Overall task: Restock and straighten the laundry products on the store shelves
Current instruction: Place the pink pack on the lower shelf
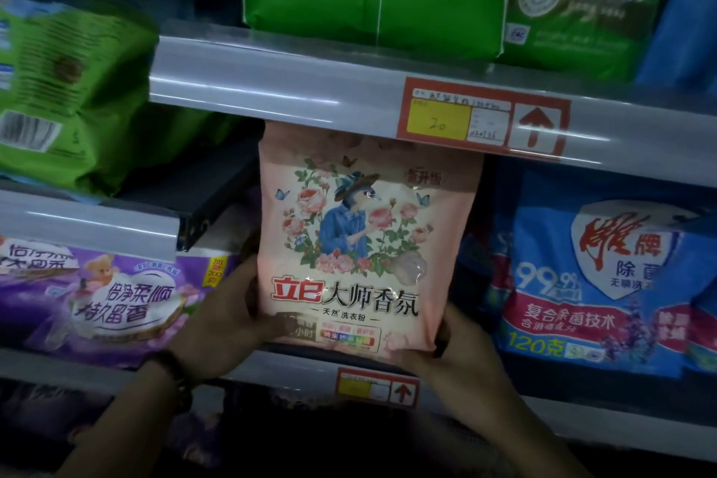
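Grip is two-handed: left hand (229,307) curls round the lower left edge of the pink detergent bag (364,244), right hand (461,353) cups its lower right corner. It stands upright (long axis vertical) at the shelf lip, with its gap straight beyond the fingers, between purple bag (116,295) and blue bag (582,283).

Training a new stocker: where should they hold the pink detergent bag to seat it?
By its lower side edges, from the front, as the left hand and right hand do: the pink bag stands upright, its top tucked under the upper shelf rail.
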Demonstrator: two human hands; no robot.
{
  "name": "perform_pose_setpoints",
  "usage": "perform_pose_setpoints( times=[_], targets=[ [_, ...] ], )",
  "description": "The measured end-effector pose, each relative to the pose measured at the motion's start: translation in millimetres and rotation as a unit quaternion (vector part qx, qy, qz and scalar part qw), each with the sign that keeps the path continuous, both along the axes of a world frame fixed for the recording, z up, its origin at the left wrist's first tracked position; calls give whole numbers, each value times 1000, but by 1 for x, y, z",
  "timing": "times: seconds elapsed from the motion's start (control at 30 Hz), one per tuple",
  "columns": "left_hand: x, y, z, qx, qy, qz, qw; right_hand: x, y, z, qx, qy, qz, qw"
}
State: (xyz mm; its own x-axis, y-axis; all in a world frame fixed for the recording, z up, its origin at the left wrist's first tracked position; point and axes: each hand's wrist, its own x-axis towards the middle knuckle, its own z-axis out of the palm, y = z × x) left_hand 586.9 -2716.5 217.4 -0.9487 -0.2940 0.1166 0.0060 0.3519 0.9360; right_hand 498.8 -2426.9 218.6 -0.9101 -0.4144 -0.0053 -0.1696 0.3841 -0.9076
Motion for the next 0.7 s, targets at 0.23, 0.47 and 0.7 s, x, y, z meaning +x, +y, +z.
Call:
perform_pose_setpoints(
  times=[0.23, 0.47, 0.7],
  targets=[
    [-38, 3, 0, -30, 30, 52, 998, -44, -19, -7, -27, 49, -55, 997],
    [-97, -5, -5, -74, 31, 116, 990, -99, -50, -16, 9, 98, -94, 991],
    [-124, 4, -7, -102, 18, 181, 978, -126, -65, -16, 34, 103, -130, 986]
  ],
)
